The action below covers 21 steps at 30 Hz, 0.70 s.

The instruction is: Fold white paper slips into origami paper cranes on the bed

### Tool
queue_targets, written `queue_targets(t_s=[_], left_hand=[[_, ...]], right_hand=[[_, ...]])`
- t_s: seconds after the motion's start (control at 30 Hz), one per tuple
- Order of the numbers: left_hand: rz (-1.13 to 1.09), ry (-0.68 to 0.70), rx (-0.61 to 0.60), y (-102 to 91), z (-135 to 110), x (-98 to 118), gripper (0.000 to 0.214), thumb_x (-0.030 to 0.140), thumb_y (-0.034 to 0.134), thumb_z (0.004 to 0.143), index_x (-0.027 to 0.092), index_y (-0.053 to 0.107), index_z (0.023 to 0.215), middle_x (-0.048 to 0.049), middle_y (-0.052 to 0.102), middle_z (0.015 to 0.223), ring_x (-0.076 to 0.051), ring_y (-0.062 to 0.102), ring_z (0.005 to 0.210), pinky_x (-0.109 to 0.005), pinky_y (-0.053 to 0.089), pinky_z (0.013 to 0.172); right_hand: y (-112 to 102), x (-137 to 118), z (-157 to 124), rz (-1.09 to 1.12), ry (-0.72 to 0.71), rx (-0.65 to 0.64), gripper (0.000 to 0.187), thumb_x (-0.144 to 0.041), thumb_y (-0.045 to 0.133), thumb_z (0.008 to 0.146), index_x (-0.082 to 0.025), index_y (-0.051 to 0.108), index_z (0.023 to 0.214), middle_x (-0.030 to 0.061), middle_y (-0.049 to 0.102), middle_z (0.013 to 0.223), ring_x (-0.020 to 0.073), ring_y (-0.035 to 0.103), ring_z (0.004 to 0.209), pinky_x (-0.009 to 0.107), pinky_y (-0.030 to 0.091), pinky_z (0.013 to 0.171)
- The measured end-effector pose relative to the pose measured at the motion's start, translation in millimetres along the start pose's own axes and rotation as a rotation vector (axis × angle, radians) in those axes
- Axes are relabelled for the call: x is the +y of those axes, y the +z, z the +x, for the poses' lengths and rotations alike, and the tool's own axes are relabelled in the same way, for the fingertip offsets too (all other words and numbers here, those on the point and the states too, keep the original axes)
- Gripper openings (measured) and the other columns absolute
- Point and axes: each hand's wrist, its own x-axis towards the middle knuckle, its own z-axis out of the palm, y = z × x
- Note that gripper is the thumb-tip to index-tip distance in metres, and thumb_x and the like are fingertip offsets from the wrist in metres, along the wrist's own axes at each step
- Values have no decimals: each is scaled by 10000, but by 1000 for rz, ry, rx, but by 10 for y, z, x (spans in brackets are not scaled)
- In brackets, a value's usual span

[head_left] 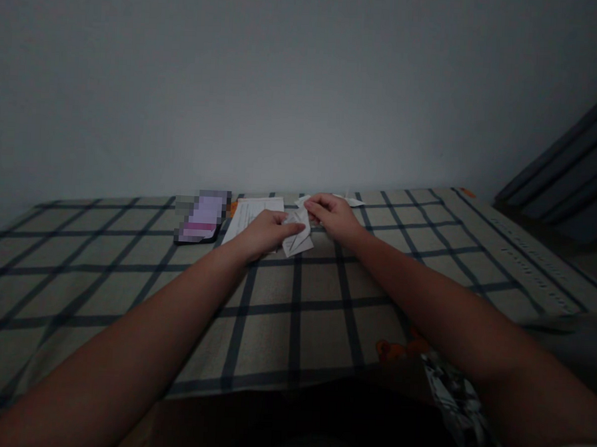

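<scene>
Between my hands is a folded piece of thin white paper (297, 242), creased and partly spread. My left hand (269, 232) grips its left side, with the thumb lying across the top. At its upper right edge, my right hand (331, 215) pinches the paper between thumb and fingertips. Just left of and behind my left hand lies a printed white sheet (249, 211), flat on the cloth. Another white paper piece (354, 202) shows beyond my right hand, partly hidden by it.
A phone (203, 216) with a lit, blurred screen lies at the left. The table wears a checked cloth (293, 316) and stands against a plain wall (306, 84). Dark pleated fabric (577, 151) hangs at the far right. A shiny patterned item (457, 398) is below the front edge.
</scene>
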Motion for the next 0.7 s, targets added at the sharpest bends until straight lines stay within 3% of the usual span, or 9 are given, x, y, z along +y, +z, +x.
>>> queue_targets(t_s=[0.13,0.3,0.43,0.57,0.7], left_hand=[[-124,22,75,24,32,-9,315,442,735,715,130,696,734,-22,618,573,-107,481,456,-233,310,450],[-304,111,175,37,97,-43,372,458,792,658,125,703,799,-53,692,745,-152,595,637,-245,410,566],[-258,171,185,-7,138,-92,364,465,769,693,136,692,828,-42,679,757,-149,585,646,-251,422,584],[-205,187,187,-38,166,-142,375,472,752,713,139,691,874,-60,693,818,-169,612,701,-264,448,617],[-334,142,139,-8,171,-111,344,435,767,703,141,670,853,-51,687,795,-155,614,678,-258,470,625]], right_hand=[[-27,28,18,-79,6,-2,239,-397,605,850,-168,670,865,14,630,761,113,535,643,258,446,609],[-45,38,21,-209,-67,-17,217,-373,696,787,-165,697,849,40,684,830,147,592,761,294,467,730],[-37,40,20,-196,-49,7,234,-395,672,803,-167,677,854,38,678,818,144,587,745,295,472,720],[-24,46,16,-167,-30,-47,249,-406,658,800,-159,647,831,26,636,773,133,565,708,276,459,658],[-4,54,8,-126,-12,-50,210,-377,633,820,-168,614,818,20,621,778,128,563,706,267,460,642]])
